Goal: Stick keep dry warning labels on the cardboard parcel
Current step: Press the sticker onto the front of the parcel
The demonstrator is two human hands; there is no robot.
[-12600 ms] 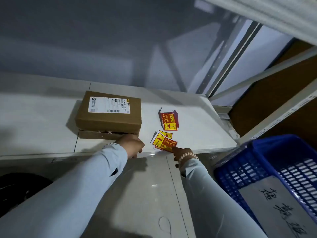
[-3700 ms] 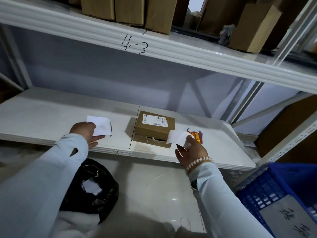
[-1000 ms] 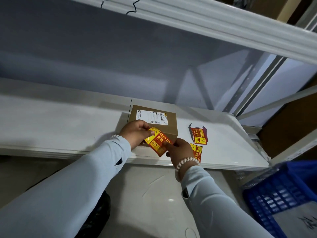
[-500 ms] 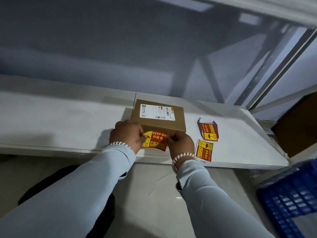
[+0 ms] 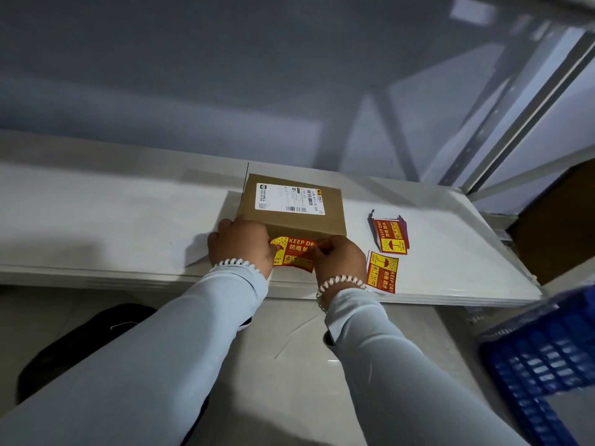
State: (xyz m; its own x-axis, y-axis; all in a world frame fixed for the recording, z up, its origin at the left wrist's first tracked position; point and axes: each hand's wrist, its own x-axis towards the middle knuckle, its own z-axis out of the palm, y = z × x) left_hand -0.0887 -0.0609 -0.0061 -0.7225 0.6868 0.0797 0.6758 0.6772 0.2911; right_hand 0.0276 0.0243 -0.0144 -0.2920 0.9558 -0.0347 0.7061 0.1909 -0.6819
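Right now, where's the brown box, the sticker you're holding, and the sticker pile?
cardboard parcel (image 5: pixel 291 222), head view, bare brown top.
held keep dry label (image 5: pixel 294 252), head view, red middle.
stack of labels (image 5: pixel 390 235), head view, top label's face.

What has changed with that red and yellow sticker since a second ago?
The keep dry label came down from a tilted hold above the cardboard parcel onto its near side face, now level. The left hand and right hand hold it at either end. The label stack, single label and parcel stayed put on the shelf.
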